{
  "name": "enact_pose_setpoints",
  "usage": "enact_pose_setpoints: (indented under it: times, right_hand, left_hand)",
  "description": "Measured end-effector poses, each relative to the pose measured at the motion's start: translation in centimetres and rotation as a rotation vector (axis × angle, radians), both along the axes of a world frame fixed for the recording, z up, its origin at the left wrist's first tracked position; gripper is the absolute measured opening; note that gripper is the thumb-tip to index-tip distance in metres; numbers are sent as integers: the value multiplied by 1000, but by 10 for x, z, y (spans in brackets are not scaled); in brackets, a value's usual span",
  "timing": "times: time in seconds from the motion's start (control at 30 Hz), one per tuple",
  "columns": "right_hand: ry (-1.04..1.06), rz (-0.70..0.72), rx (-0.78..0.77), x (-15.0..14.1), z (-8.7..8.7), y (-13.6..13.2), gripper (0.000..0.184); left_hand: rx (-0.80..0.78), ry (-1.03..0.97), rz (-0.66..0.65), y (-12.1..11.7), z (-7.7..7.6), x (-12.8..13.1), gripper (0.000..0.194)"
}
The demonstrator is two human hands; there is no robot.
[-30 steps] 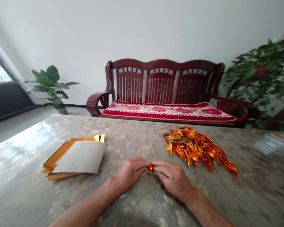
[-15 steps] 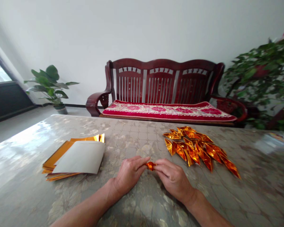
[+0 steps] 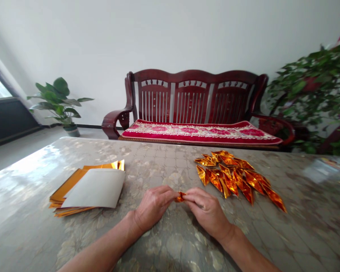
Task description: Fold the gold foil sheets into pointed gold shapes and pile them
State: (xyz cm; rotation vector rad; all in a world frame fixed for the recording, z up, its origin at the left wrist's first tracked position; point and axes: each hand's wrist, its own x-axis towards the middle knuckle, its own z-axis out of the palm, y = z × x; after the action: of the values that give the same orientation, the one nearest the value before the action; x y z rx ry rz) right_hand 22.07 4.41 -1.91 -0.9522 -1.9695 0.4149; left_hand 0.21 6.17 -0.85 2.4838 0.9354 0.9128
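Note:
Between my two hands is a small piece of shiny orange-gold foil paper (image 3: 180, 197), mostly covered by fingers. My left hand (image 3: 155, 206) pinches its left end, and my right hand (image 3: 205, 209) pinches the right end. Both hands are close above the table, in front of me. To the right lies a group of folded gold foil paper pieces (image 3: 234, 175) with pointed ends. On the left is a stack of gold foil sheets (image 3: 70, 185), with a pale sheet (image 3: 96, 189) face up on top.
A patterned table cover (image 3: 158, 158) spreads under everything. Clear plastic packaging (image 3: 325, 172) lies at the far right. Beyond the table stands a dark red wooden bench (image 3: 192, 98) with a red floral cushion (image 3: 201, 132). Potted plants (image 3: 61, 102) flank it.
The fingers have shifted slightly on the foil, and less of it shows between them. The right hand has moved a little up and left. The foil piles look unchanged.

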Motion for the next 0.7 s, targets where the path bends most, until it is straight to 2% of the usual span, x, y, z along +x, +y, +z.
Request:
enact_pose_setpoints:
  times: [0.37,0.7]
  right_hand:
    - [-7,49,-74,0,7,-2,14]
    - [1,74,-78,-7,14,-7,17]
  left_hand:
    - [-225,-140,-51,3,-5,4,16]
    - [-186,-117,-118,0,-4,5,21]
